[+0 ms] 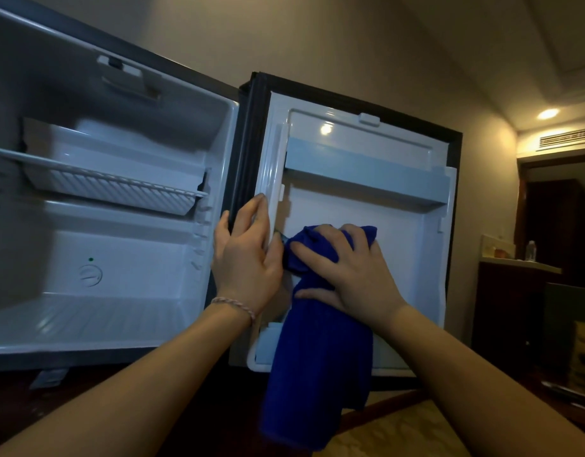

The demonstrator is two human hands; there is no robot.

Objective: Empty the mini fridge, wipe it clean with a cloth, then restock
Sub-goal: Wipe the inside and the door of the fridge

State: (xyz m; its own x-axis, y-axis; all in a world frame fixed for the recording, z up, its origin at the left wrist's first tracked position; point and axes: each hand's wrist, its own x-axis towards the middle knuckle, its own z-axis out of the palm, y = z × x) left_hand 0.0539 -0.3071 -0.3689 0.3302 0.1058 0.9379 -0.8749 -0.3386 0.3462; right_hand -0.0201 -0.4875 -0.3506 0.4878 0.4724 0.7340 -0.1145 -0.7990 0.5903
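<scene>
The mini fridge stands open, its white cavity filling the left of the view with nothing stored in it. Its door is swung fully out to the right of the cavity, inner liner facing the camera. A white wire shelf crosses the upper part of the cavity, and a grey door shelf spans the upper part of the door liner. The blue cloth lies against the lower left of the door liner and hangs down past the door's bottom edge. The right hand presses the top of the cloth against the liner, fingers curled over the bunched fabric and gripping it. The left hand rests on the door's hinge-side edge, between cavity and liner, fingers straight and close together, holding nothing. A braided bracelet circles the left wrist. A round dial sits low on the cavity's back wall.
</scene>
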